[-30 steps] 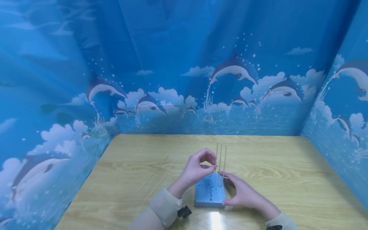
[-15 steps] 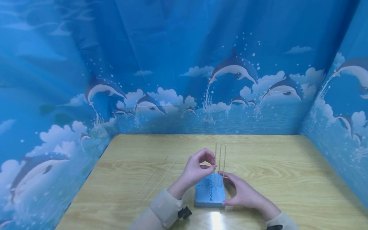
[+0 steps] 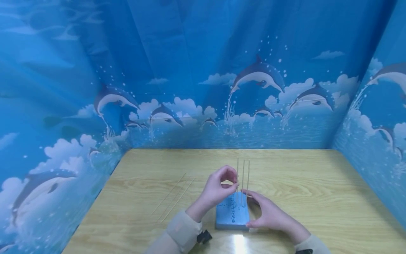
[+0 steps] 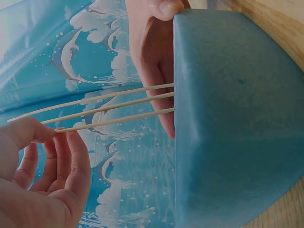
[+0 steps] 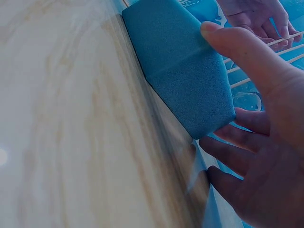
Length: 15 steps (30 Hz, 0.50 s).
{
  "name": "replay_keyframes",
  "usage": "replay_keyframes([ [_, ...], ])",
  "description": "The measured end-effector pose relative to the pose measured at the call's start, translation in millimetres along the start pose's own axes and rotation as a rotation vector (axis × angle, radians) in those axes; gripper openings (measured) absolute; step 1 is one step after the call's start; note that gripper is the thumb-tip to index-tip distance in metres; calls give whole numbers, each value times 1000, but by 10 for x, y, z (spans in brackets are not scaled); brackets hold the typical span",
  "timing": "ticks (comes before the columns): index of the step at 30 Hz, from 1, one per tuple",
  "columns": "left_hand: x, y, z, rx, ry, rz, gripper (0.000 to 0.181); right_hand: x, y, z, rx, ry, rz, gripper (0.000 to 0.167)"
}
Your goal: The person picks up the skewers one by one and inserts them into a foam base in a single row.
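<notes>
Behind the block rises the backdrop [image 3: 190, 70], a blue sheet printed with leaping dolphins. Under the block spreads the wood-grain table [image 3: 301, 183].

The block [image 3: 225, 217] itself is blue and squared, lying flat on the table with dark specks [image 3: 233, 211] strewn over its top.

At the block's right side is the right hand [image 3: 269, 213]. It grips the block, thumb at the near right corner, fingers reaching round toward the far edge. Above the block's far part, coming in from its left, is the left hand [image 3: 217, 185], pinching one stick between thumb and fingertips.

That held stick [image 3: 237, 169] stands close to upright, its long axis running down from the pinch to the block's top near the far edge. What counts most, by my judgement, is this line: the block lies straight below the grip. Whether the stick's foot is sunk in or only touching, I cannot tell.

Just right of it, two standing sticks [image 3: 248, 173] rise from the block, roughly parallel to it. Well left of the block, on the left hand's side, a few loose sticks [image 3: 178, 199] lie slanting, far ends toward the right.
</notes>
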<state>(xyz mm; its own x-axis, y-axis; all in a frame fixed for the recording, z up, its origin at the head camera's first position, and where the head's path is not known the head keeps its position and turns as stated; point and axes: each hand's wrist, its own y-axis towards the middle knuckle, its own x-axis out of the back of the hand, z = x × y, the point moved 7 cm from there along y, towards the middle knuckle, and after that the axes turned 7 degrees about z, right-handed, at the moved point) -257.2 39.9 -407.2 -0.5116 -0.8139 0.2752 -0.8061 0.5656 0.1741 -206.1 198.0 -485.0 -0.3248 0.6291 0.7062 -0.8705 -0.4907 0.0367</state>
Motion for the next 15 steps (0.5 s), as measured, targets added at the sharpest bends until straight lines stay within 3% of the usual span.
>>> replay_keyframes([
  [15,-50,-26,7,-17,6,10,25,-12,-3,1,-28,12,19,106],
])
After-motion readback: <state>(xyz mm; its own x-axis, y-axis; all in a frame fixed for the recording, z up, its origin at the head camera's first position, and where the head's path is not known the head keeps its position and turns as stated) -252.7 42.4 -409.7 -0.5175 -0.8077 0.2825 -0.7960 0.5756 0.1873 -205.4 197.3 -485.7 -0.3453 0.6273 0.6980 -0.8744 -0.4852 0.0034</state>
